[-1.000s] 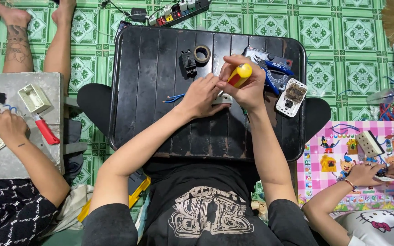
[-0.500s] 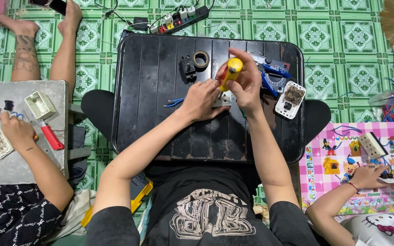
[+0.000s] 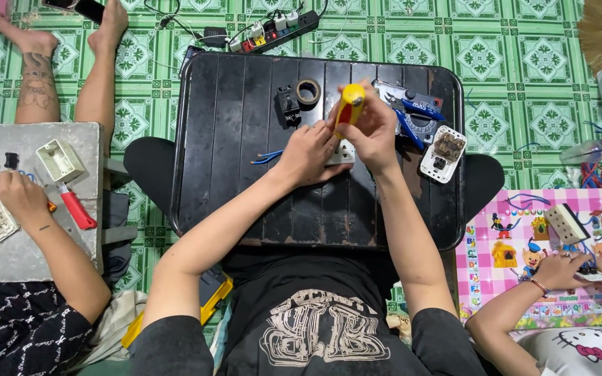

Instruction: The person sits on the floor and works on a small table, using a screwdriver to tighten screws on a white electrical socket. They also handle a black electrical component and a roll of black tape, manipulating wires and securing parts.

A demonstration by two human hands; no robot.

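Observation:
My right hand [image 3: 374, 129] grips a screwdriver with a yellow and red handle [image 3: 349, 108], held upright over a small white socket part [image 3: 343, 152]. My left hand [image 3: 308, 153] holds that white part down on the black tray table [image 3: 231, 174]. Thin blue wires [image 3: 266, 157] stick out to the left of my left hand. A black switch block [image 3: 288, 106] and a roll of black tape [image 3: 308, 91] lie just beyond my hands. A white socket plate [image 3: 442, 154] and blue-handled pliers [image 3: 412, 118] rest to the right.
A power strip [image 3: 273, 29] lies on the green tiled floor beyond the table. On the left, another person's hand [image 3: 19, 198] works at a grey table [image 3: 8, 257] with a red-handled tool [image 3: 76, 209]. At the right, a third person's hands [image 3: 566, 270] work on a pink mat [image 3: 510, 244].
The screwdriver and both my hands have shifted slightly left and closer to the table's far side. The screwdriver handle now stands more upright.

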